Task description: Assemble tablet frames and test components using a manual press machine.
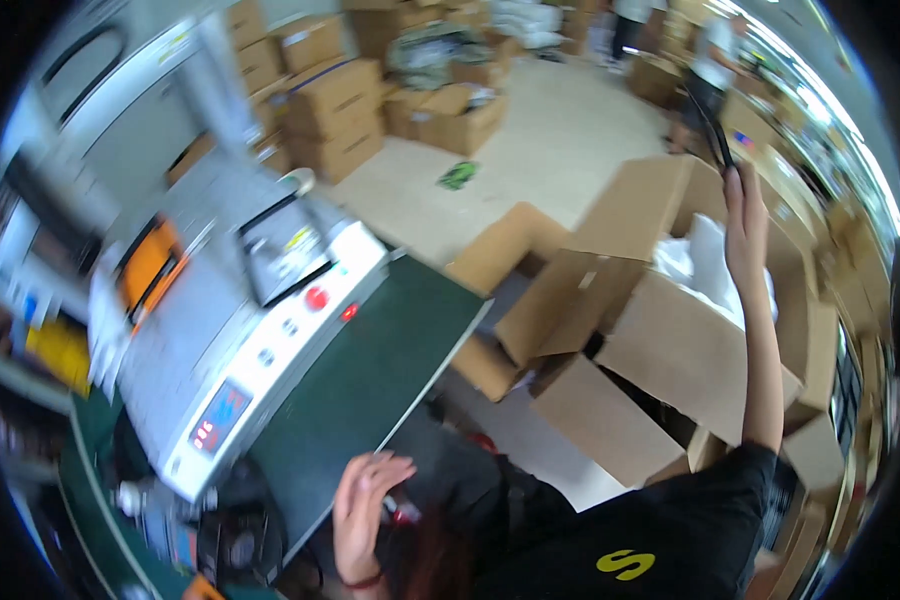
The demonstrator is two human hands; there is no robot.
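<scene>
My right arm stretches out over an open cardboard box (pixel 680 325). My right hand (pixel 747 220) grips a thin black object (pixel 715 135), seen nearly edge-on, so its kind is unclear. White plastic bags (pixel 710 262) lie inside the box below that arm. Close to the front edge of the green tabletop (pixel 370 345), my left hand (pixel 363 505) has its fingers extended, with nothing visible in them. A small red and white thing (pixel 402 512) shows just beside it, too blurred to name.
A white-fronted machine (pixel 280 340) with buttons and a lit display stands on the table, with a dark-framed panel (pixel 285 250) and an orange device (pixel 152 265) on top. Stacked cartons (pixel 335 115) line the back. Another person (pixel 710 75) stands beyond the box.
</scene>
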